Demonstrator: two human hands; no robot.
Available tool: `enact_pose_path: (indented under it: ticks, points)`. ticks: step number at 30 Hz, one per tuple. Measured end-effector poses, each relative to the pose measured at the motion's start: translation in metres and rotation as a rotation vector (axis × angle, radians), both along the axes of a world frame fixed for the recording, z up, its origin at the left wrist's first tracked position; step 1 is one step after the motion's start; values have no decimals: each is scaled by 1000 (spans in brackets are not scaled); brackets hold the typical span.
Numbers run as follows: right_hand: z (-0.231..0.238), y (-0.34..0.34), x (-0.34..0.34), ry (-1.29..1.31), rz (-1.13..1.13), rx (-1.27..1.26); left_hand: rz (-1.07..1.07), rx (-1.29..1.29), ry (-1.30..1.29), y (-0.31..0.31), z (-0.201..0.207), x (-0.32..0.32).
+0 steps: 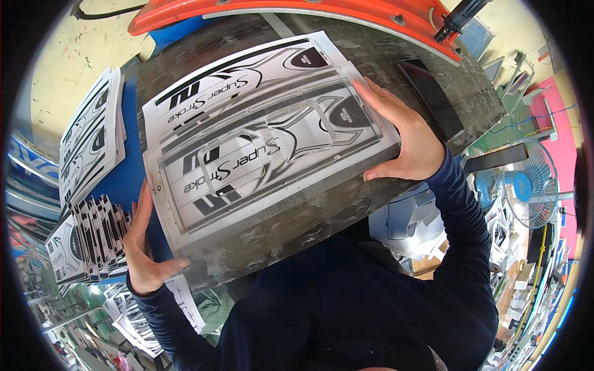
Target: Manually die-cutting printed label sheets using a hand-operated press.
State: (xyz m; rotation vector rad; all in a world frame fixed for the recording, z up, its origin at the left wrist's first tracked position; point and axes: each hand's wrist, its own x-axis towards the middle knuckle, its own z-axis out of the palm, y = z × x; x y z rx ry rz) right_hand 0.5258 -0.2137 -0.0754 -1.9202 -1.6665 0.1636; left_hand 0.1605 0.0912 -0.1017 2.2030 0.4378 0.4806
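Note:
A clear, thick plate with a raised metal-like outline, seemingly a cutting die, lies tilted over a white printed sheet with black and grey graphics. The sheet's far half shows bare beyond the plate, and the near half shows through it. My left hand grips the plate's left end, fingers along the side and thumb at the near corner. At the right end, my right hand spans the plate between its fingers at the far corner and its thumb on the near side. Both rest over a dark, scuffed board.
Printed sheets and a thick stack of cut pieces sit on a blue surface at left. A dark phone-like slab lies right of my right hand. An orange-red machine bar crosses the far edge. A fan stands at right.

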Motion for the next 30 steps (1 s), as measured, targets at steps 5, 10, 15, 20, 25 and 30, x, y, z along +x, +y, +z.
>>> enact_pose_path:
  ticks: [5, 10, 15, 20, 25, 30]
  points:
    - [1, 0, -1, 14, -15, -5, -4, 20, 19, 1, 1, -1]
    - [1, 1, -3, 18, -17, -8, -7, 15, 6, 1, 0, -1]
    - [2, -1, -1, -28, 19, -7, -41, -5, -15, 3, 2, 0]
    - [3, 3, -3, -13, -15, -9, -72, 89, 66, 0, 13, -5]
    - [0, 7, -5, 50, 11, 6, -61, 78, 105, -6, 21, -3]
    - [-3, 6, -4, 44, -18, -8, -83, 86, 96, -6, 22, -1]
